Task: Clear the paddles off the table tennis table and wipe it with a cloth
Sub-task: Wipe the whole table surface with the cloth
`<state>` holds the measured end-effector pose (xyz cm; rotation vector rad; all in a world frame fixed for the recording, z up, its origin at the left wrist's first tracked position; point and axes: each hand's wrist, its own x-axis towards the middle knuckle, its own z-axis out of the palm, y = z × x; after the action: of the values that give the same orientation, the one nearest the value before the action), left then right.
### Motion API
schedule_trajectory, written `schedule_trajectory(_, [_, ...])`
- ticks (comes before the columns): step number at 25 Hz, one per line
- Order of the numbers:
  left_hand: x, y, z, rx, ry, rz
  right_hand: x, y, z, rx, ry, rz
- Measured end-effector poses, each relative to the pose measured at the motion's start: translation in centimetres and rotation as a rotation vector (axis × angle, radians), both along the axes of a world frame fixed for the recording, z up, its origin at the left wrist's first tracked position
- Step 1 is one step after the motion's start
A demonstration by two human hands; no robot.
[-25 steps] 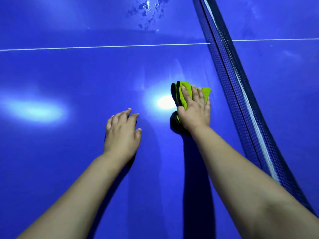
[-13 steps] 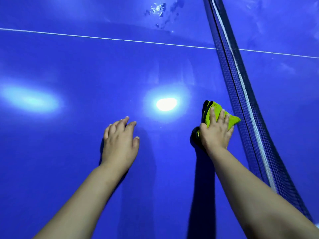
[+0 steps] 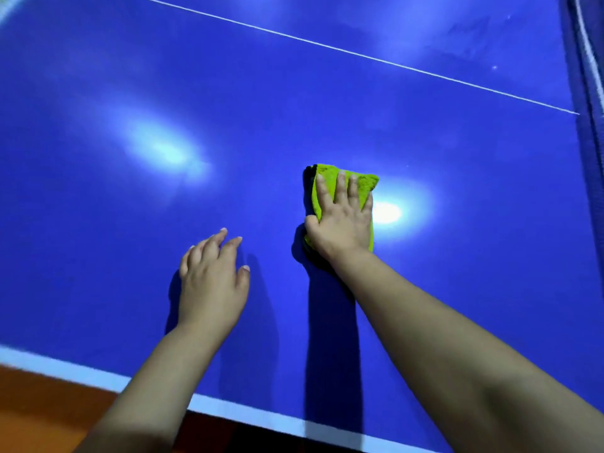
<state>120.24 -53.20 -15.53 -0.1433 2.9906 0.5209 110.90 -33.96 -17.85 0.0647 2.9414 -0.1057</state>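
Head camera looks steeply down, close over the table (image 3: pixel 98 256).

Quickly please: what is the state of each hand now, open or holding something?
Left hand: open, fingers relaxed, holds nothing.
Right hand: open, straight fingers press the cloth flat on the table.

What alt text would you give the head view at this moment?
A person's right hand presses a folded green cloth flat onto a blue table tennis table, fingers spread over it. The left hand rests empty on the table beside it; the net runs along the far right, and no paddles show.
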Motion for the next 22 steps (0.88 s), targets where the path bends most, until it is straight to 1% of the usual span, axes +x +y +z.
schedule_trajectory(3, [3.2, -3.9, 0.1, 0.003, 0.009, 0.057, 3.3, -6.2, -0.4, -0.021, -0.008, 0.157])
schedule_trajectory(6, [7.2, -7.3, 0.3, -0.013, -0.003, 0.115, 8.8, -10.9, -0.5, -0.029, -0.034, 0.294])
schedule_trajectory(8, [9.8, -8.5, 0.5, -0.017, -0.020, 0.130, 12.6, -12.4, -0.5, -0.032, -0.038, 0.374])
schedule_trajectory(11, [12.5, -8.2, 1.0, -0.015, -0.058, 0.107, 17.1, -11.8, -0.6, -0.075, -0.032, 0.437])
schedule_trajectory(15, [14.8, -4.9, 1.6, -0.022, -0.061, -0.025, 21.4, -7.2, -0.5, -0.126, 0.012, 0.384])
schedule_trajectory(19, [15.5, 0.6, 2.1, -0.019, -0.030, -0.147, 22.8, -0.2, 0.1, -0.152, 0.014, 0.215])
schedule_trajectory(22, [16.0, 6.7, 2.4, -0.020, -0.010, -0.243, 24.0, 7.4, 0.6, -0.158, -0.027, 0.057])
